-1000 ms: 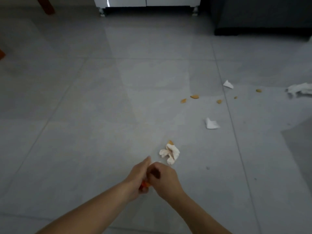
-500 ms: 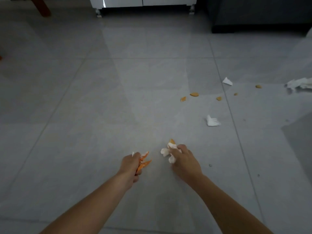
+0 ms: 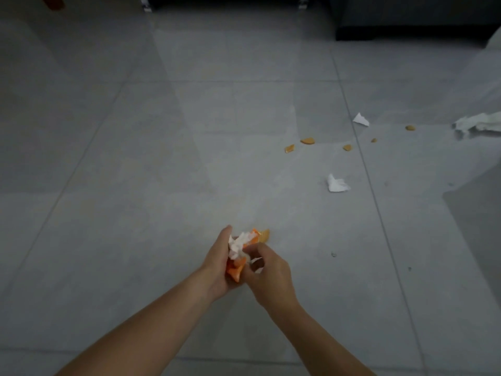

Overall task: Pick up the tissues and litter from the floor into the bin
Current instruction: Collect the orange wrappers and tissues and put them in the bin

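My left hand cups a bundle of crumpled white tissue and orange peel. My right hand is pressed against the bundle, fingers curled on the tissue. One orange peel piece lies on the floor just beyond the hands. Farther right on the grey tiles lie a crumpled tissue, a small folded tissue, a long tissue at the right edge, and several small peel bits. No bin is in view.
Dark furniture stands at the back right, and white cabinet legs show at the top edge. A red-brown chair leg is at the top left. A pale object's edge shows at the far right.
My right hand took the white tissue off the floor and brought it to my left hand, which held orange peel. Both hands are now together. The camera moved closer to the floor.
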The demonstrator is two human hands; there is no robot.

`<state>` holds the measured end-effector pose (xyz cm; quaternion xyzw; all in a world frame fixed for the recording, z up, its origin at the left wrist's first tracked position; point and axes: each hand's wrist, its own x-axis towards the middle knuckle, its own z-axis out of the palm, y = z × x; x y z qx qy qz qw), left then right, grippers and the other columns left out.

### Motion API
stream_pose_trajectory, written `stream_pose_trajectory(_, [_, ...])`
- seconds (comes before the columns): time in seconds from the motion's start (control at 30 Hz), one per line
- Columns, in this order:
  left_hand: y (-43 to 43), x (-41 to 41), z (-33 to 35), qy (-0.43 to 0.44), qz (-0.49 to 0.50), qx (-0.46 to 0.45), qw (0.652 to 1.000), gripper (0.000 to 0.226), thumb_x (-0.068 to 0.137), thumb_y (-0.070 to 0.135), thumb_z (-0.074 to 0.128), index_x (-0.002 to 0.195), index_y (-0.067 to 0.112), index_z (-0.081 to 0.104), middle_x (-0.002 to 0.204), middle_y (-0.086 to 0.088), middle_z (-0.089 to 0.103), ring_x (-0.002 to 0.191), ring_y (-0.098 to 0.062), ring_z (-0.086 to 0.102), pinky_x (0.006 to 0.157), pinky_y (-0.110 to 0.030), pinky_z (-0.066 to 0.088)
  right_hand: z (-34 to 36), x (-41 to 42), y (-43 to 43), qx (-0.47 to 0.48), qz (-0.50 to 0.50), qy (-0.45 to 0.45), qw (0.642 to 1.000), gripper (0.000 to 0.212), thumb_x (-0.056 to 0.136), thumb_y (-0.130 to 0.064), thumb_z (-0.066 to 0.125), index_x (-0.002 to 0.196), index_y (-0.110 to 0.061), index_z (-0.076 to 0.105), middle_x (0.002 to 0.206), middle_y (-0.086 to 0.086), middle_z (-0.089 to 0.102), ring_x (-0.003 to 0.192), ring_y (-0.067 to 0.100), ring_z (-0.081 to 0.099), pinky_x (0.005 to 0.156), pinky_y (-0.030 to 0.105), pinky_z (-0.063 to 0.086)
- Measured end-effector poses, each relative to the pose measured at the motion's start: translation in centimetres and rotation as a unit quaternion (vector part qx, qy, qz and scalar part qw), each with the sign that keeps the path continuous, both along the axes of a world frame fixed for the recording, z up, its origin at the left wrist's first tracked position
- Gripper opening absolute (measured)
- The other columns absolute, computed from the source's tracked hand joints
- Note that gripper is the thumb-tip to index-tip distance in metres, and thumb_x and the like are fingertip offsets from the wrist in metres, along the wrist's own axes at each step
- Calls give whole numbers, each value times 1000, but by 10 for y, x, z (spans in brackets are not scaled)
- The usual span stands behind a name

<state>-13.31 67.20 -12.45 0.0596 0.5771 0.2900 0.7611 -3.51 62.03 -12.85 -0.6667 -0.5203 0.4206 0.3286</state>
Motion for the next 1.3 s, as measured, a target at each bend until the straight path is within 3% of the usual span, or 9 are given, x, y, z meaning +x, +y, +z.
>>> stream_pose_trajectory(0.13, [-3,3,8,-50,-9,1,999,41,81,53,53,58,19,54,42,2,45,33,-7,40,43,-12,37,2,6,-4,24,-19,15,999,20,72,-24,74,90,-23,67,72,-5,68,65,-3,58,56,5,40])
stream_pose_trajectory(0.23, [-3,10,14,-46,-4,24,999,43,85,48,53,59,15,63,40,-1,57,32,-11,54,38,-14,45,6,8,-2,55,10,1,998,13,78,-18,68,90,-20,69,82,-1,71,72,6,61,67,18,47])
stream_pose_trajectory(0.33, [-2,11,6,20,14,44,999,28,89,33,55,78,8,61,46,-5,64,39,-13,62,39,-16,47,11,10,-3,132,97,-56,985,12,80,-16,62,89,-16,70,90,7,67,86,21,61,77,32,50])
stream_pose_trajectory(0.43, [0,12,-3,98,14,59,993,17,85,17,58,74,4,58,58,-11,62,42,-18,61,40,-18,48,13,18,-7,171,141,-110,969,22,80,-23,60,99,-17,69,101,10,62,95,24,57,83,31,49])
stream_pose_trajectory(0.63, [13,3,-15,137,46,58,988,13,85,11,52,72,10,54,54,-3,47,28,-8,42,33,-14,39,-12,92,-6,71,57,-143,986,32,73,1,54,100,-9,69,104,12,62,98,27,60,89,27,46])
stream_pose_trajectory(0.8, [17,-11,-19,169,63,58,982,17,82,8,55,66,10,55,49,-3,49,33,-11,44,33,-16,40,-32,157,13,-7,-2,-239,971,26,80,-5,58,105,-6,67,110,15,61,100,32,59,89,33,46])
stream_pose_trajectory(1.0, [17,-2,-15,162,56,64,983,19,80,8,59,63,14,54,59,-4,47,29,-8,42,35,-18,42,-41,86,59,9,124,-208,970,33,85,-23,56,116,-11,58,122,12,51,103,30,57,87,36,48])
stream_pose_trajectory(1.2, [11,-2,-12,143,42,66,987,12,83,11,56,72,9,60,68,-7,51,30,-6,46,32,-16,40,-56,49,72,10,161,-308,938,27,87,-26,51,109,-10,52,121,12,44,103,33,54,77,38,49])
stream_pose_trajectory(1.3, [7,-7,-12,140,27,60,988,10,81,12,59,70,12,60,65,-6,52,33,-8,47,34,-15,39,-56,53,68,0,118,-285,951,24,83,-26,53,100,-7,54,111,13,51,96,34,57,74,38,48])
